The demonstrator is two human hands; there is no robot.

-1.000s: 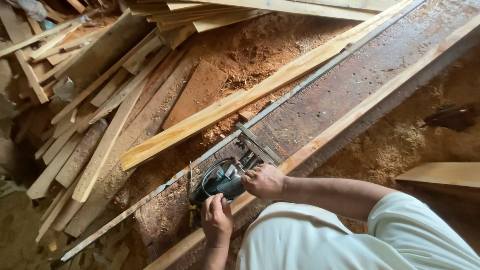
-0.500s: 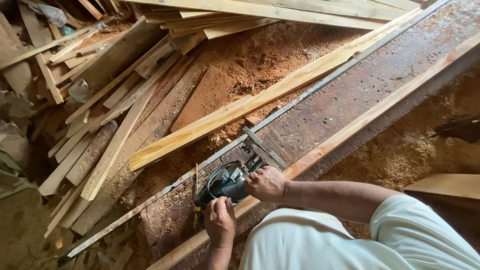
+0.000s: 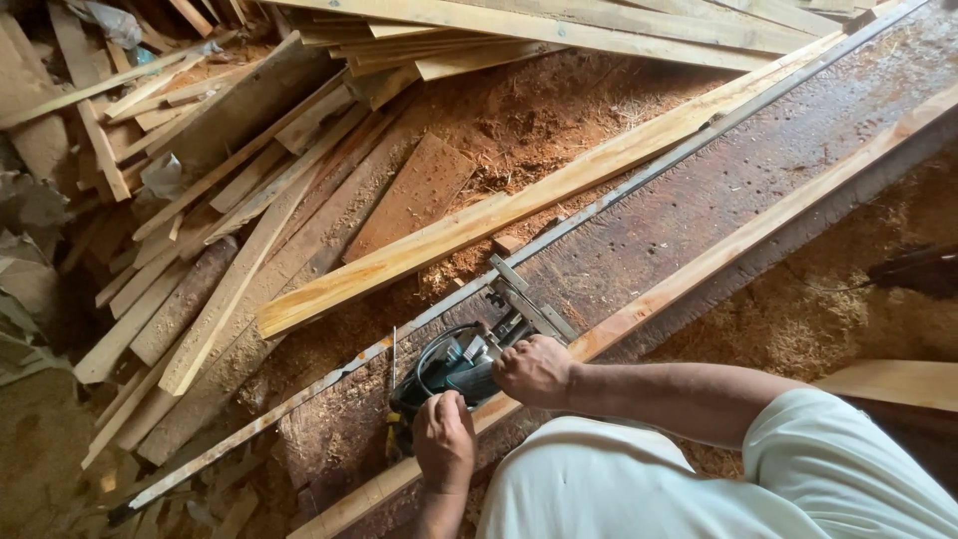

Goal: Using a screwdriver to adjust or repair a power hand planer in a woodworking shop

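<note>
The right hand [image 3: 536, 369] covers the rear of the power saw [image 3: 454, 369], so its handle can't be made out, and the left hand [image 3: 444, 439] hides the near end of the body. The blade itself is out of sight under the housing. How either grip closes underneath, nobody can tell from up here. The long dark plank [image 3: 699, 200] runs off the top right corner, its far end cut away. At the right edge, a dark object [image 3: 913, 269] on the sawdust is too blurred to name.
</note>
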